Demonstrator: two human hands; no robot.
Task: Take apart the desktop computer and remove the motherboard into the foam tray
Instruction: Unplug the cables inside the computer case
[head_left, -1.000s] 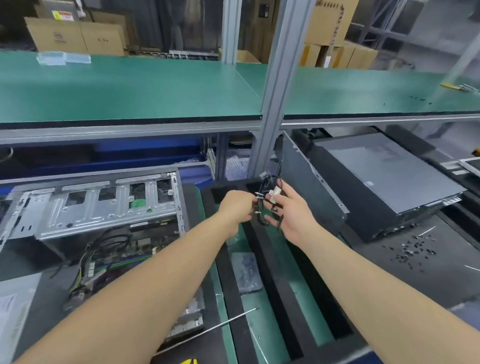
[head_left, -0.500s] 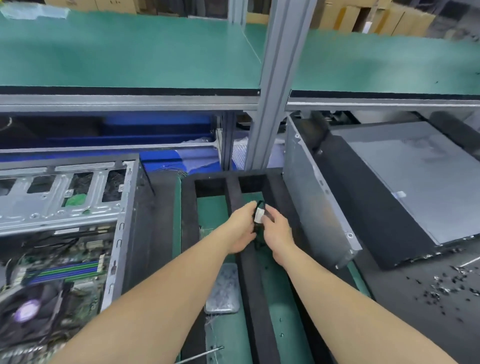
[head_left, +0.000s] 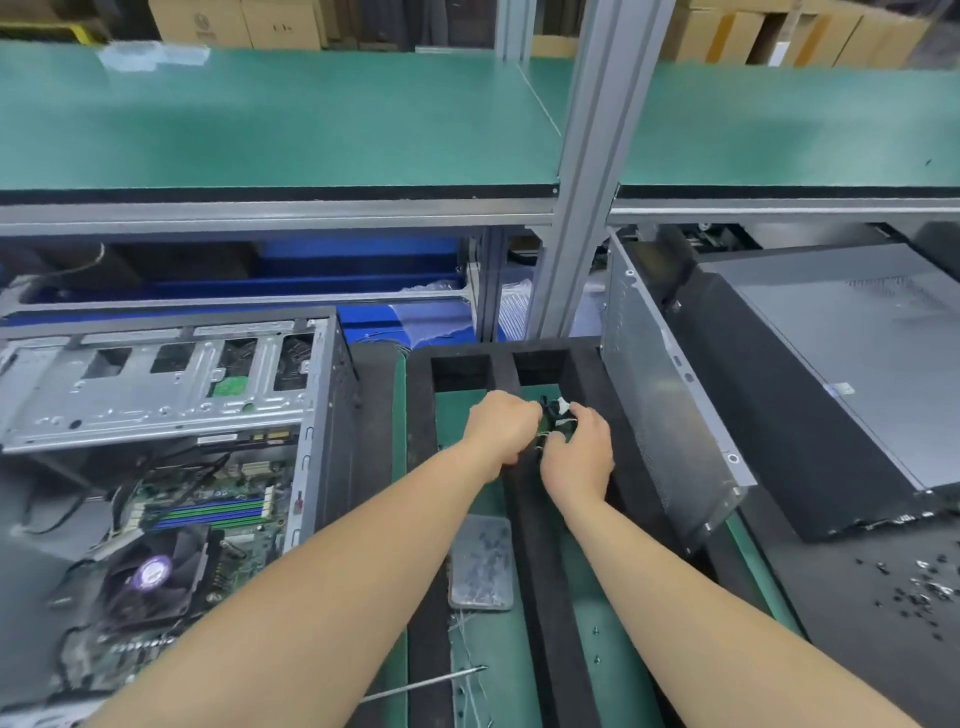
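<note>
Head view: you've lowered the cable bundle (head_left: 556, 415) from mid-air to just over the far end of the foam tray (head_left: 535, 545). That stows only a side part; the motherboard (head_left: 208, 512) still sits in the case (head_left: 156, 395). Your left hand (head_left: 501, 434) and right hand (head_left: 576, 460) have curled fingers pinching the bundle between them

A green-matted upper shelf (head_left: 311, 114) spans the workstation, split by a grey aluminium post (head_left: 587, 182) at 12 o'clock; brown cardboard boxes (head_left: 234, 23) line the far edge.
</note>
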